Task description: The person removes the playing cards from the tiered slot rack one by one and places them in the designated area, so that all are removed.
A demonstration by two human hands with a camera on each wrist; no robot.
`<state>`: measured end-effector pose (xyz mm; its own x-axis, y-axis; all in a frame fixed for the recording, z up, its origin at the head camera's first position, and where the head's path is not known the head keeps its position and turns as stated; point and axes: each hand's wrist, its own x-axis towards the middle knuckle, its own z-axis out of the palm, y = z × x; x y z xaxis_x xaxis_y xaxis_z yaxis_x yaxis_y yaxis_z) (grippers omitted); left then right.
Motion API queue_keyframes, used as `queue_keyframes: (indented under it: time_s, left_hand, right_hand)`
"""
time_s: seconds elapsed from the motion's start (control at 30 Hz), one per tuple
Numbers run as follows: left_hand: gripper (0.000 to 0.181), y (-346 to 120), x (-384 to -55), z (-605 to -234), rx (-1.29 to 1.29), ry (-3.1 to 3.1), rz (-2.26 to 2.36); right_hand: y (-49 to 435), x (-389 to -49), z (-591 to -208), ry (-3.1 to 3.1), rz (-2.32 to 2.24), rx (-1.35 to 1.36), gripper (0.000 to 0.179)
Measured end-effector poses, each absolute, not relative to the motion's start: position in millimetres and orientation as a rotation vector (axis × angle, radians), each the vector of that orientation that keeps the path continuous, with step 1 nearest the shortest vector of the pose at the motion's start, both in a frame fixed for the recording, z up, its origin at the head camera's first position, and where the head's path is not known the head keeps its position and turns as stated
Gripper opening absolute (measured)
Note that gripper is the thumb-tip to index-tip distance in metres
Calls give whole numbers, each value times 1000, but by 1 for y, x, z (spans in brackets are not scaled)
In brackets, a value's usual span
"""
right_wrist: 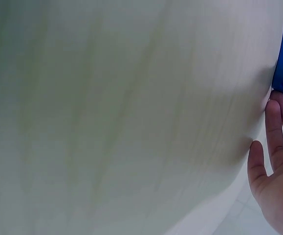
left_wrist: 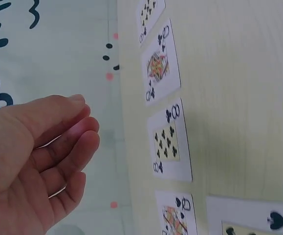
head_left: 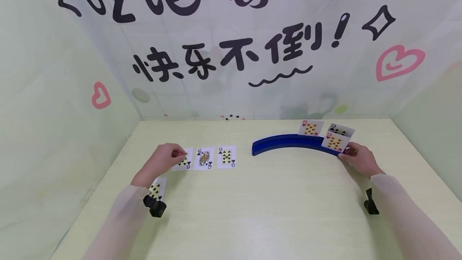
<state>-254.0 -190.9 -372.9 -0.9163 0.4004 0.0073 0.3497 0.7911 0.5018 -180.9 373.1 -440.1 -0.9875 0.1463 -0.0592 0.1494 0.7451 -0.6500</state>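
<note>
My left hand (head_left: pixel 168 156) hovers over the left part of a row of playing cards. Its fingers are loosely bent, and the left wrist view shows nothing between them. Below it lies the eight of clubs (left_wrist: pixel 169 142), partly covered in the head view. Beside that card are the queen of clubs (head_left: pixel 204 159) and nine of clubs (head_left: pixel 226 157). My right hand (head_left: pixel 360 159) grips the right end of a curved blue card holder (head_left: pixel 278 140), thumb on its edge. The holder carries the eight of hearts (head_left: pixel 310 127), the nine of hearts (head_left: pixel 333 142) and a black nine (head_left: pixel 343 130) behind it.
A queen of spades (left_wrist: pixel 174 215) lies past the eight of clubs in the left wrist view. Nearer the person, another spade card (head_left: pixel 157 187) sits partly under the left wrist. A printed cloth backdrop (head_left: pixel 231 95) rises behind the pale table (head_left: pixel 252 204).
</note>
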Motion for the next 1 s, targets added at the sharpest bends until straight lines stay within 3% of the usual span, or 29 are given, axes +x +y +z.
queue_keyframes:
  time_s: [1.0]
  left_hand:
    - [19, -7, -281, -365, 821, 2653, 997]
  right_hand:
    - [379, -184, -446, 2914, -1107, 250, 57]
